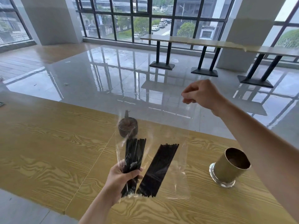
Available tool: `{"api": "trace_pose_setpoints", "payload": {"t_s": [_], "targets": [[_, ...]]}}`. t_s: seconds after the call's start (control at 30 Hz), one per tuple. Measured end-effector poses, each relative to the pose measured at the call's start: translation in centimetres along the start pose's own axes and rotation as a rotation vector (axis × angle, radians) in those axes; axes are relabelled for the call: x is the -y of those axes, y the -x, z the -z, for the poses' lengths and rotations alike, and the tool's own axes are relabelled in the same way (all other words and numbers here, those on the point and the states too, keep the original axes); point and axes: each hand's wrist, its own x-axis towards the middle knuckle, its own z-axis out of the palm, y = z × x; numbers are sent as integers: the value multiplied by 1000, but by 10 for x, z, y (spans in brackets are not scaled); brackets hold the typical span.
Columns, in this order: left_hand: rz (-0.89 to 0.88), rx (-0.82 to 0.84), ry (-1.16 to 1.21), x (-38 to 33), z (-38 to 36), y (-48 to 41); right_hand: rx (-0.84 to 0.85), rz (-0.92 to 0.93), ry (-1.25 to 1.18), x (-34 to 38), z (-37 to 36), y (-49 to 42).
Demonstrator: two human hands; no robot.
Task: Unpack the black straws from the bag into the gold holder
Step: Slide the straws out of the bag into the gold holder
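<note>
My left hand (pixel 123 177) is low over the table (pixel 48 143), with the fingers curled tightly round the lower part of one bundle of black straws (pixel 135 152). The clear bag (pixel 169 135) is crumpled about this grip. My right hand (pixel 202 94) is raised high, with the fingertips pinched together. I judge that they hold the top edge of the bag, though the film there is almost invisible. A second bundle (pixel 159 168) lies loose inside the bag, just beside the first one and not gripped. The gold holder (pixel 229 167) stands upright on the table to the right, well apart from the straws, and I see no straws in it.

To do this step well, I would pull the film up and away with the right hand while the left holds firm, so the gripped straws come free together. The loose bundle could slide out and scatter, so I would tilt the bag gently. A small pot (pixel 127 127) behind the bag should not be knocked.
</note>
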Motion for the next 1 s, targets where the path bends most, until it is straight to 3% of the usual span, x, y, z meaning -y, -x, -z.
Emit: {"api": "trace_pose_setpoints", "payload": {"t_s": [0.1, 0.23, 0.33, 0.47, 0.53, 0.63, 0.77, 0.87, 1.0], "targets": [[45, 49, 67, 2, 0, -2, -60, 40, -144, 13, -5, -3], [59, 77, 221, 5, -6, -2, -13, 63, -432, 10, -10, 1], [23, 62, 326, 4, -12, -3, -9, -51, -496, -19, -20, 26], [-2, 48, 452, -1, -15, -8, 333, -292, -417, -73, -51, 82], [-1, 54, 491, -4, -19, -11, 430, -316, -357, -88, -65, 101], [9, 69, 505, -3, -28, -15, 277, -262, -364, -84, -75, 107], [-29, 65, 484, 3, -37, -20, 62, -11, -135, -55, -57, 94], [-37, 38, 513, 7, -46, -24, 45, 163, -26, -28, -35, 87], [16, 55, 705, -2, -63, -32, 47, 218, 137, -8, -21, 84]]}}
